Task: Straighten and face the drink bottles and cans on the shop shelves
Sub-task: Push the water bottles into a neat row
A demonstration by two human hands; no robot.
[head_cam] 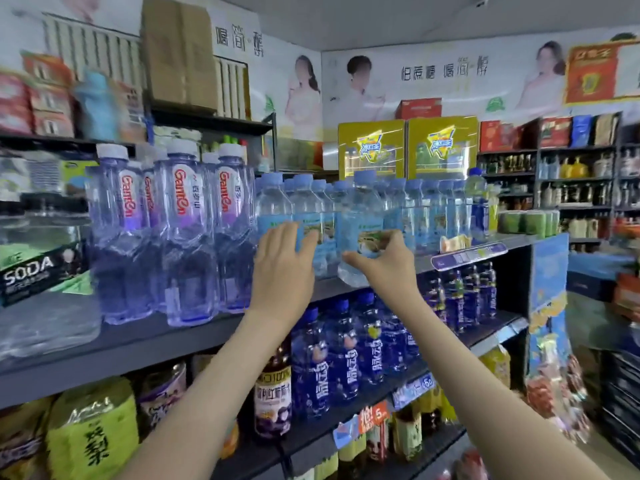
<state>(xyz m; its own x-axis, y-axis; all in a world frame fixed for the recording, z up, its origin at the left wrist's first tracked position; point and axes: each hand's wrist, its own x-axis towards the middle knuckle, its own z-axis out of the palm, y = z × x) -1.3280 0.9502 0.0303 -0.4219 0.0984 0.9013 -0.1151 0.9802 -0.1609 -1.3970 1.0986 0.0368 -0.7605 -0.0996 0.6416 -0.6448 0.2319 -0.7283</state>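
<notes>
My right hand [384,259] clamped the water bottle [360,216], thumb and fingers curled round its label, right of the tall Ganten bottles [180,230]. My left hand [282,261], fingers spread, touched its neighbour bottle [275,211], nearer them. Behind, the blue-capped row [426,206] ran rightward.

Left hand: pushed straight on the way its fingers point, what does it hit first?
Probably the clear plastic water bottle with pale blue label and cap, leftmost in its row. The straight fingers of the left hand overlap its label, but whether they touch is unclear.
</notes>
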